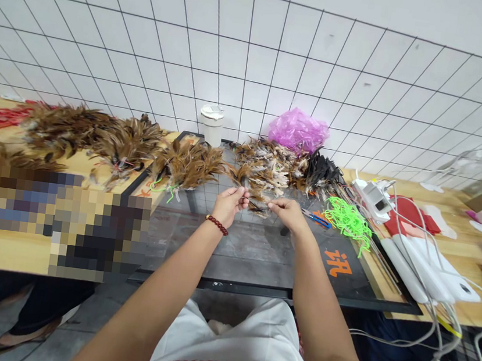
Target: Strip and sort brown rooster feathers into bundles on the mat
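My left hand (pixel 230 204), with a dark red bead bracelet (pixel 217 224) at its wrist, is closed in a pinch at the near edge of the feather pile. A brown feather (pixel 238 174) rises from its fingertips. To its right, my right hand (pixel 286 212) pinches something thin, too small to make out, and a fine dark strand seems to run between the two hands. Just beyond them lies a heap of brown, cream and black feathers (pixel 271 169). Tied brown feathers (pixel 190 165) lie to the left, with green cord ends showing.
Beside my right hand lie blue-handled scissors (pixel 318 218) and bright green cord (pixel 348 220). A pink plastic bag (pixel 298 130) and a lidded cup (pixel 211 124) stand along the wall. Further right are a power strip (pixel 373 199) and white cables; more feather bundles (pixel 71 130) lie left.
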`<state>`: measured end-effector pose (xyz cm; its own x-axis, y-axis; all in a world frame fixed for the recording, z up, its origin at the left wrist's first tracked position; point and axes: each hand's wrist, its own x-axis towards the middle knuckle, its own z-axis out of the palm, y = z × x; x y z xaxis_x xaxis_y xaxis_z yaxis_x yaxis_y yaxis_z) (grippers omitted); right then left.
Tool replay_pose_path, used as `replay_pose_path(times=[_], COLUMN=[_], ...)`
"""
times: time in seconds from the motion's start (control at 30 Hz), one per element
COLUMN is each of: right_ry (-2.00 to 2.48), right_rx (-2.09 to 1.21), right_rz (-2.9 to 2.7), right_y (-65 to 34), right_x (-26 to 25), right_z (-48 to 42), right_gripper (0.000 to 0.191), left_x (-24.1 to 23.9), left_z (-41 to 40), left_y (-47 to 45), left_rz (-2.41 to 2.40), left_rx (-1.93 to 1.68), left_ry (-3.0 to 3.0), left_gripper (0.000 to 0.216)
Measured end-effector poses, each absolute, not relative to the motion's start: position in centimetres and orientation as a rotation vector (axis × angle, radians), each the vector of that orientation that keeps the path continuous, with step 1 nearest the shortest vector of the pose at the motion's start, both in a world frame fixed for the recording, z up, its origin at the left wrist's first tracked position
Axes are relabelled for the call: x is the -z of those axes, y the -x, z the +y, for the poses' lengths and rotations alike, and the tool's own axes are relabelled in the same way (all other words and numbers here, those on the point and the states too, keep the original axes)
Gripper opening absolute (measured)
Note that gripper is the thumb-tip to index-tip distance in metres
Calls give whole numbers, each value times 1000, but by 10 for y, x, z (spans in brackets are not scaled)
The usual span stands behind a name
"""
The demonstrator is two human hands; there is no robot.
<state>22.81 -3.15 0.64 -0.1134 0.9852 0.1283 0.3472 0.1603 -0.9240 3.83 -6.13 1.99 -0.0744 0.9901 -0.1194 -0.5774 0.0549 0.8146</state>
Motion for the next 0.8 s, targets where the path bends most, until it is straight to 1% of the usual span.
replay_pose_path(times=[0.1, 0.17, 0.23, 0.3, 0.5, 0.6, 0.67, 0.8], right_ry=[1267, 1236, 1176, 1142, 1233, 1182, 1135, 1135], right_rx=[-963, -1061, -1181, -1220, -966, -1044, -1108, -1099], right_rz=[-1437, -1338, -1367, -1440, -1300, -1248, -1250, -1233], right_y=[-228, -224, -220, -216, -216, -216, -214, -212], right_x=[-14, -19, -22, -22, -18, -21, -24, -25], right_z=[-35, -39, -43, -44, -38, -40, -43, -43], right_gripper=[32, 36, 36, 35, 34, 36, 36, 37], left_x=[-22, -23, -21, -17, -15, -20, -22, -22], left_z=[-64, -66, -67, -68, -71, -74, -75, -76], left_y=[-40, -44, -48, -53, -56, -55, -53, -51], left_rz=[810, 718, 648, 669, 832, 854, 853, 805], left_rx=[-1422, -1355, -1259, -1197, -1114, -1109, -1058, -939], left_ry=[-648, -638, -609, -603, -685, -724, -775, -852], left_gripper=[14, 11, 9, 9, 10, 10, 14, 17])
